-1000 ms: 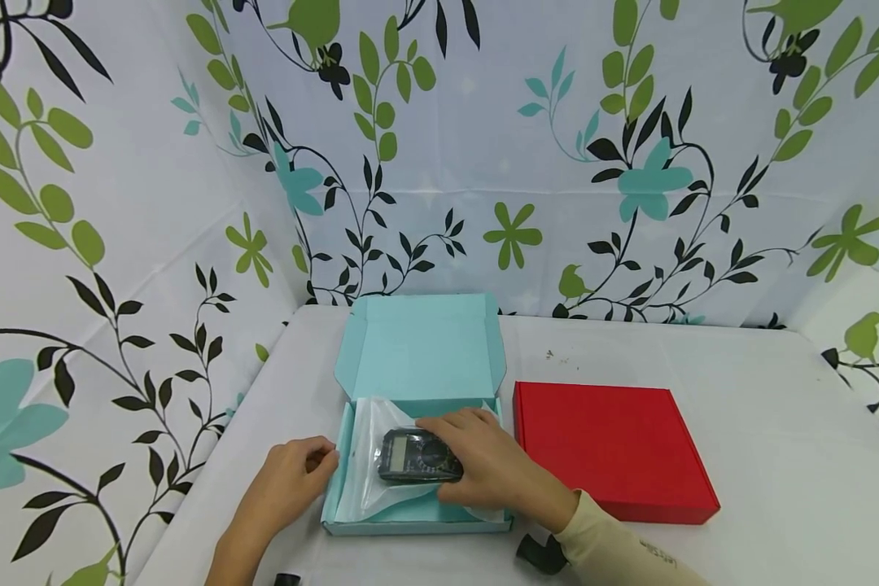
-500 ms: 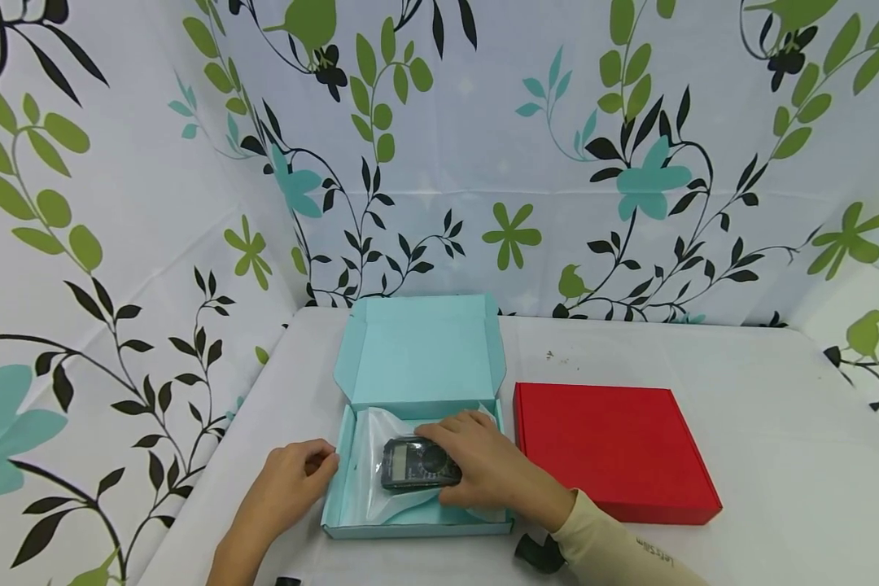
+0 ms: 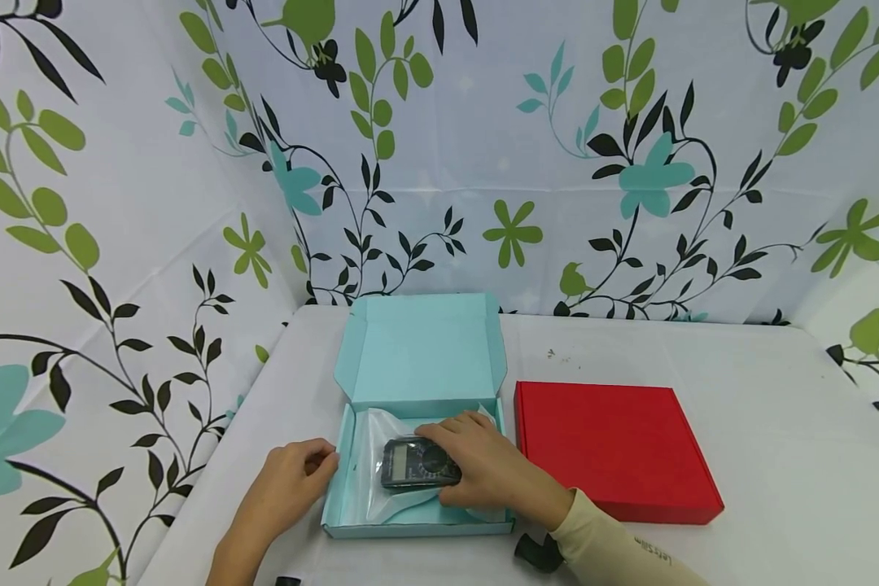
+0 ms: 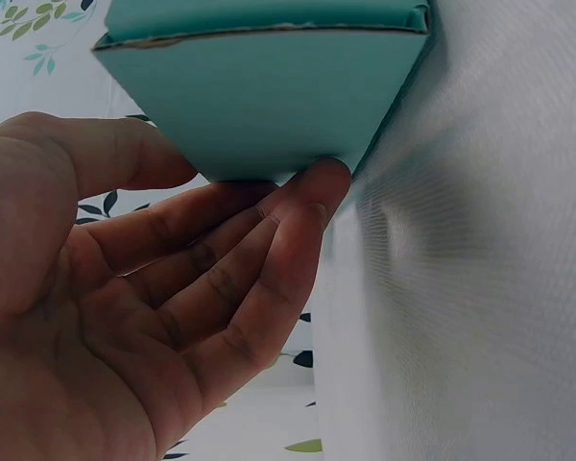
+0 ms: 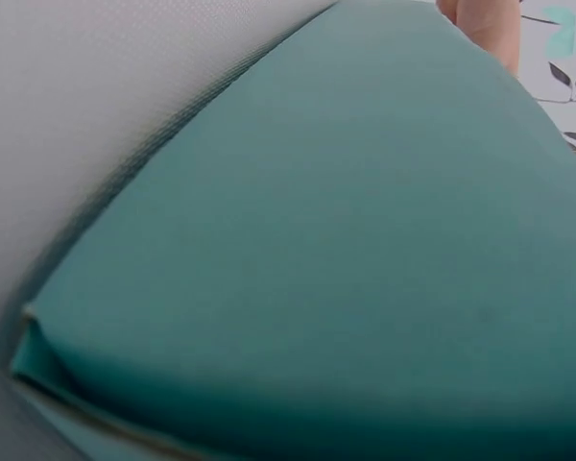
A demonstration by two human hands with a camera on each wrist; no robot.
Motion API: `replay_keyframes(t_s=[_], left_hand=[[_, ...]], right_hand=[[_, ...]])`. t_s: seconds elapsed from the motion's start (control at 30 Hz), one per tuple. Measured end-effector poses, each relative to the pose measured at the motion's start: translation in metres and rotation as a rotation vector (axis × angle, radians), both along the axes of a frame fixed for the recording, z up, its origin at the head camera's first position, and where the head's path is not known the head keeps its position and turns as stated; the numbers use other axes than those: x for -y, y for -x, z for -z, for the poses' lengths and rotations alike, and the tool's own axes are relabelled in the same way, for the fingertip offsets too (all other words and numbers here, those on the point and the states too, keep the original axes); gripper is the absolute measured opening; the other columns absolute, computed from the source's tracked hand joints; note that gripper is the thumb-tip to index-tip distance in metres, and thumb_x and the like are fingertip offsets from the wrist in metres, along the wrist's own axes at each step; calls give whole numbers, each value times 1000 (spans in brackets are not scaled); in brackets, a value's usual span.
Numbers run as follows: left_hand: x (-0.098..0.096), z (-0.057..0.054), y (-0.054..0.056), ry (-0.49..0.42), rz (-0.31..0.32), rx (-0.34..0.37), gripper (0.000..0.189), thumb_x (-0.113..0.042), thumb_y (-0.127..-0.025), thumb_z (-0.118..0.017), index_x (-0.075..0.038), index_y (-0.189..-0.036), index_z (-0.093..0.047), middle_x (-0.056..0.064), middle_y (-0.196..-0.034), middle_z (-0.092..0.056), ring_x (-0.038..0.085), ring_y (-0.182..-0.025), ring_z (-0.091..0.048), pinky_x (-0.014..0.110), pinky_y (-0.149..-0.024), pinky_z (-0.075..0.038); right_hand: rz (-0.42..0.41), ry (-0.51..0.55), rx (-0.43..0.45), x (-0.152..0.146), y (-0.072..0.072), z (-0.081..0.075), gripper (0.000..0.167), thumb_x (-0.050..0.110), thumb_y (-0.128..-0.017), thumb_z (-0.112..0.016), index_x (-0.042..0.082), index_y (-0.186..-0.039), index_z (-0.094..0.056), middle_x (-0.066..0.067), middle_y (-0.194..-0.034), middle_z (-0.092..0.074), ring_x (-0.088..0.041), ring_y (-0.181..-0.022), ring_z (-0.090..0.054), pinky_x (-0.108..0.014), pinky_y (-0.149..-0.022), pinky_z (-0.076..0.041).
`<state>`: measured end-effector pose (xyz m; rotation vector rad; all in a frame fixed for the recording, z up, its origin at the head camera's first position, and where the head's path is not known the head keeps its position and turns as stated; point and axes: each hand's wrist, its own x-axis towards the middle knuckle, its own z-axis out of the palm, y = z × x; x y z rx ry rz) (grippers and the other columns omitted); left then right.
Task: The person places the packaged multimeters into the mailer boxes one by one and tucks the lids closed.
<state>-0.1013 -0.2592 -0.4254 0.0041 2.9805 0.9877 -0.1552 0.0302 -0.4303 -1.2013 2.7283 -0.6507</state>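
Black multimeter (image 3: 417,465): probably light, stiff, slippery; best held by long edges.
Right hand (image 3: 492,470): grips it.
Left hand (image 3: 290,478): holds turquoise box's (image 3: 413,531) side.

Meter (image 3: 420,465): displaced slightly toward the near edge of the teal box (image 3: 417,531) in the head view, relative to the picture from 1.0 s ago. Whether it also dropped deeper cannot be determined. Right hand (image 3: 494,470): displaced very slightly in the same direction as the meter.

Bag (image 3: 374,460): left edge shifted to the right, away from the left wall. A teal strip of the box interior, previously covered, is now exposed along that wall. The bag's far end, previously level with the lid fold, now sits nearer.

Cloth (image 3: 132,187): pattern displaced slightly outward at both margins of the head view.
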Motion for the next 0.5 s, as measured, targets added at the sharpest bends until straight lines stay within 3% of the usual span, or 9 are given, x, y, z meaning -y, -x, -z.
replay_keyframes(t_s=[0.5], left_hand=[[0, 0, 0, -1, -4, -1, 12, -12, -99, -68, -6, -100, -78, -6, -84, -69, 11, -75, -59, 33, -66, -53]], right_hand=[[-5, 3, 28, -1, 2, 4, 80, 24, -74, -87, 19, -147, -56, 0, -136, -63, -21, -123, -55, -59, -113, -34]])
